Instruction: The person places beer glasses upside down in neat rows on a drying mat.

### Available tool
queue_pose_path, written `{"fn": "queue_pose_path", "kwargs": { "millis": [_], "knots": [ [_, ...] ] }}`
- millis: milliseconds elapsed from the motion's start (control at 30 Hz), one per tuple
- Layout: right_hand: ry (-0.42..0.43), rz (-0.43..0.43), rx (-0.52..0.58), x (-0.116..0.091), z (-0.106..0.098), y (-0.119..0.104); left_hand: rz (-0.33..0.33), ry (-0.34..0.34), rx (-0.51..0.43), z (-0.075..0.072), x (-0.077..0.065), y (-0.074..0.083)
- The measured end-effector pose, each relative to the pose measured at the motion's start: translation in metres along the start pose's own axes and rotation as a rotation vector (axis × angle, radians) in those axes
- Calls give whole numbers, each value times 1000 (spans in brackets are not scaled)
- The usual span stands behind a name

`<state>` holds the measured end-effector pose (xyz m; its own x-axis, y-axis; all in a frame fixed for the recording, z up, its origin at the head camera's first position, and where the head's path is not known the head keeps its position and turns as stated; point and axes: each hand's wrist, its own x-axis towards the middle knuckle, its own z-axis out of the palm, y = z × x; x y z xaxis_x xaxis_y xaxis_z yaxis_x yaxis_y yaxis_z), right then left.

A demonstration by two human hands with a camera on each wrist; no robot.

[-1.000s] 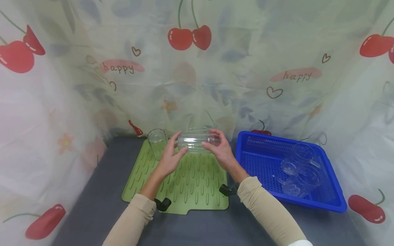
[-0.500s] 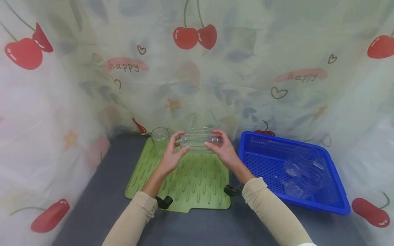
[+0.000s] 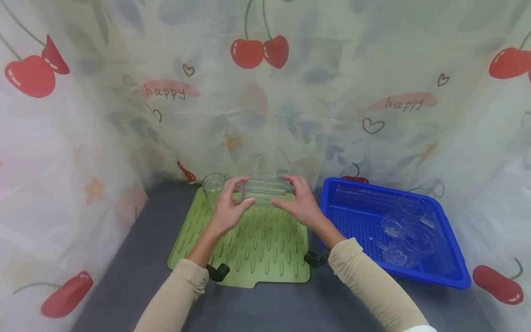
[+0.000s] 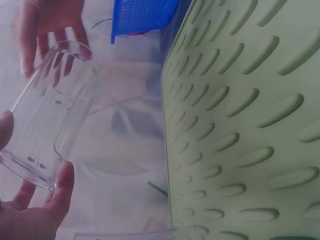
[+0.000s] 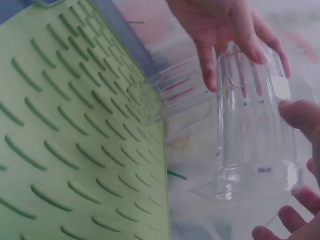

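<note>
Faintly outlined in the head view, a clear glass [image 3: 266, 190] is held sideways above the green mat [image 3: 261, 249], the left hand [image 3: 228, 207] and right hand [image 3: 303, 205] gripping its ends. Only wrist views show its dark marks. The left hand partly covers a standing glass [image 3: 212, 185], its lower part visible from the right wrist. Basket glassware [image 3: 408, 233] overlaps.

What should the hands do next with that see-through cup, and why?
Probably turn the clear, ribbed glass cup on end over the flat green ridged mat: the left hand and right hand hold it sideways, while another clear, round glass cup stands there.
</note>
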<state>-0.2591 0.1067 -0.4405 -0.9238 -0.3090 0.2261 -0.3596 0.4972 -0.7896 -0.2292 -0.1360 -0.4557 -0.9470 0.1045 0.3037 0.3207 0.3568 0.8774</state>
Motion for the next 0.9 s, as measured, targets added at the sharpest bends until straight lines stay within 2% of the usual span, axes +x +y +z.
{"fn": "queue_pose_path", "kwargs": {
  "millis": [133, 233, 333, 500, 700, 900],
  "knots": [
    [-17, -137, -235, 2, 0, -8, 25, 0, 41, -1, 2, 1],
    [-42, -186, -335, 4, 1, -12, 47, -11, 74, 0, 3, 1],
    [-88, -186, -394, 6, 4, -14, 61, -23, 105, 1, 4, 2],
    [-149, -131, -442, 9, 12, -15, 76, -42, 142, 0, 3, 3],
    [-166, -112, -489, 11, 19, -14, 82, -68, 160, -1, 2, 4],
    [-151, -77, -558, 11, 24, -16, 119, -100, 174, -2, 1, 4]
  ]
}}
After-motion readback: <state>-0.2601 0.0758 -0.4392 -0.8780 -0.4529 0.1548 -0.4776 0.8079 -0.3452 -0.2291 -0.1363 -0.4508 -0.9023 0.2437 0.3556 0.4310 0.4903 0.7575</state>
